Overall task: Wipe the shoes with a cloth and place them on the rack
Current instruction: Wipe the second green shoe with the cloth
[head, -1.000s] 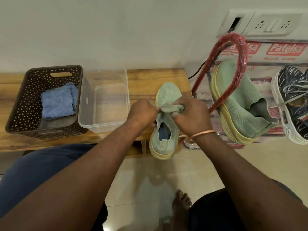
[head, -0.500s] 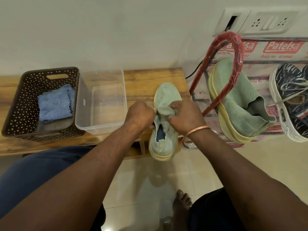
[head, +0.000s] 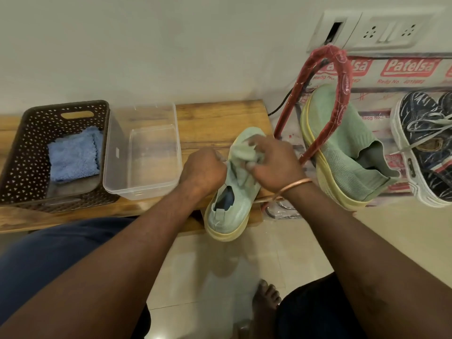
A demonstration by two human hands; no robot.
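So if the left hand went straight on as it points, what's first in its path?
The green shoe on the bench, which the left hand seems to grip; past it, the cloth in the right hand.

The right edge cuts off the dark patterned shoe [head: 425,148].

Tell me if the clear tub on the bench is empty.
Empty: the clear tub has no lid, and only its bare bottom shows.

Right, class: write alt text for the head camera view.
A person's right hand presses a pale green cloth onto a pale green knit shoe on a wooden bench, while the left hand grips the shoe's side. The matching green shoe rests on a red-framed rack.
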